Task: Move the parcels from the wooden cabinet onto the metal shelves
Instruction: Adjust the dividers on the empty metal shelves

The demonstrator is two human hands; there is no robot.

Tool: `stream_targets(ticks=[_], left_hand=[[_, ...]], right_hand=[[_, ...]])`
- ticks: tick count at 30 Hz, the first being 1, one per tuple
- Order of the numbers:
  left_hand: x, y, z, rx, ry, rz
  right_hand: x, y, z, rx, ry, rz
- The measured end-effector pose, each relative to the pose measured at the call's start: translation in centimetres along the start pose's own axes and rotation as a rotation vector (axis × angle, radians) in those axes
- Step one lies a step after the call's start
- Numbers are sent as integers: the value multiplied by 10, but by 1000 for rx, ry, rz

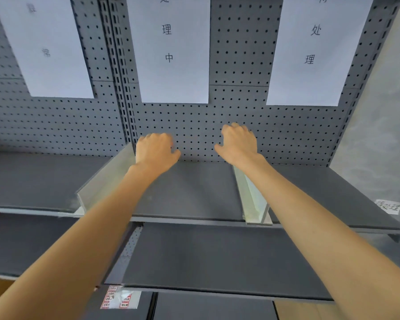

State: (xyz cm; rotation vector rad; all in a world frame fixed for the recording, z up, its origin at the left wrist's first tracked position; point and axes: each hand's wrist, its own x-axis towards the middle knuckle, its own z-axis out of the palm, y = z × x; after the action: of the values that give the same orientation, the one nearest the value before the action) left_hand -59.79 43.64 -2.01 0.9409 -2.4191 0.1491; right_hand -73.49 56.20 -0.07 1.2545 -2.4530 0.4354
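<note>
Grey steel fills the view: the metal shelves (189,192) run across in tiers, backed by a pegboard panel (240,125) on which three paper signs (173,49) hang. Both arms reach forward over the middle bay of the upper tier, which is fenced off by two clear dividers (252,199), one at each side. The left hand (156,150) hovers near the left divider with its fingers loosely curled and nothing between them; the right hand (239,143) hangs just above the back of the shelf, fingers likewise relaxed and bent, grasping nothing. No parcel lies on the shelf boards that show (a dark package with a red-and-white label (120,299) sits at the bottom edge, below the lowest board, but whether it counts as one of the parcels I cannot tell). The wooden cabinet is out of view.

My reading is that the hands are between loads at the middle bay, with nothing to place. The next move calls for drawing both arms back clear of the dividers, turning toward the cabinet, and taking hold of a parcel there.
</note>
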Motion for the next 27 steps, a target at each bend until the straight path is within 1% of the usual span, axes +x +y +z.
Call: stream_targets(ticks=[9,14,19,27], left_hand=[[-24,-64,-32,56,99,-112],[-32,-106,-45,71,95,-142],[-39,-169,-61,80,120,-148],[-60,-300,-91,65,118,-115]], right_hand=[[0,-71,8,63,2,-162],[1,-116,5,66,-15,-217],[1,-181,5,59,11,-241],[-6,-314,20,87,15,-182]])
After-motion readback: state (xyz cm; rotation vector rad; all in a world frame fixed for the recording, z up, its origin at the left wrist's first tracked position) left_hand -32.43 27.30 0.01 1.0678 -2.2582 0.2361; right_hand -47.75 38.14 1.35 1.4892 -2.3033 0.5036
